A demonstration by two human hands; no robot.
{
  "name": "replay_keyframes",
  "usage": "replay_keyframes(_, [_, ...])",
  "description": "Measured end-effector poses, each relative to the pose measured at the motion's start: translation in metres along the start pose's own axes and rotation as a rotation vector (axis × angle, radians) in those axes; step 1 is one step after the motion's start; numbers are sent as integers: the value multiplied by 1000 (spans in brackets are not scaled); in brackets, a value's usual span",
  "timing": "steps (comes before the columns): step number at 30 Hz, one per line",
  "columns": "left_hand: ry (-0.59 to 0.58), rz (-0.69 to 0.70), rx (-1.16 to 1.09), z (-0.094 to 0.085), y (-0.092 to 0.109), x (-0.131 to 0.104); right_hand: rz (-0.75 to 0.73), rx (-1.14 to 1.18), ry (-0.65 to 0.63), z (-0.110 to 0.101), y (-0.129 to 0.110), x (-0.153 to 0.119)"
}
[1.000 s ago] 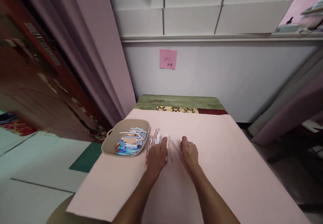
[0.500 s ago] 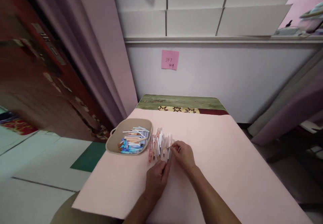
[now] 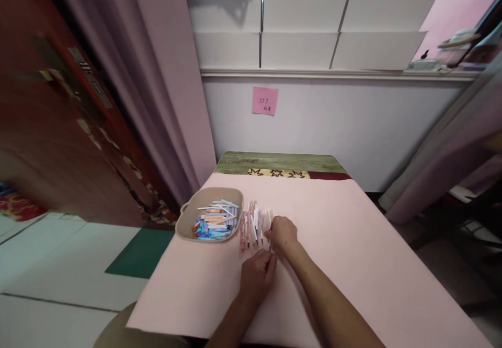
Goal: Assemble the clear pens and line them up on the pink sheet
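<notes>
A row of slim pens point(image 3: 254, 225), pink ones at the left and white ones beside them, lies on the pale pink table cover. My left hand point(image 3: 257, 275) is closed at the near end of the row, its fingertips by a thin pen's dark tip. Just above and to the right, my right hand point(image 3: 283, 233) is pinched at the row's right edge. What either hand's fingers grip is too small to make out. Left of the row stands a beige basket point(image 3: 183, 222) holding several blue, white, orange and lilac pens.
The pink-covered table point(image 3: 345, 254) has a green patterned far end point(image 3: 274, 161). Behind it, a pink note point(image 3: 265, 101) is stuck on the white wall under white boxes. A red-brown door and purple curtain point(image 3: 157, 76) stand at the left.
The view has shifted, so the table and basket appear slightly further right. My right hand's fingers have curled in more, and both hands remain close together by the pens.
</notes>
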State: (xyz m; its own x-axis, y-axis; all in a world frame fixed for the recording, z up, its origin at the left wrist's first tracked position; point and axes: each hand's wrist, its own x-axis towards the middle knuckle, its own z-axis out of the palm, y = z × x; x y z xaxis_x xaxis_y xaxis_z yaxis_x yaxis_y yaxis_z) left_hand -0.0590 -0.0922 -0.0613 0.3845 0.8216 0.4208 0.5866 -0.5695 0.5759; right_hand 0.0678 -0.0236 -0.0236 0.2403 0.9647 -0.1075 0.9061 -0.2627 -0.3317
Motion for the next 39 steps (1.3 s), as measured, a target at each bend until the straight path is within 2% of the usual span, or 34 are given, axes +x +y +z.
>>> replay_keyframes(7, [-37, 29, 40, -1, -1, -1, 35, 70, -19, -3, -6, 7])
replay_keyframes(13, [-53, 56, 34, 1, -1, -1, 130, 236, -48, 5, 5, 17])
replay_keyframes(19, [-52, 64, 27, 1, -3, -1, 134, 638, -106, 14, 27, 21])
replay_keyframes(24, [-44, 64, 44, 0, -1, 0, 103, 1082, -111, 9, 43, 13])
replay_keyframes(29, [-12, 71, 72, 1, -2, 0, 83, 1404, -6, -6, 63, 19])
replay_keyframes(34, [65, 169, 184, 9, -4, -2, 89, 1611, 109, -6, 84, 33])
replay_keyframes(39, [53, 326, 405, 20, -4, 7, 51, 1773, 89, 10, 94, 34])
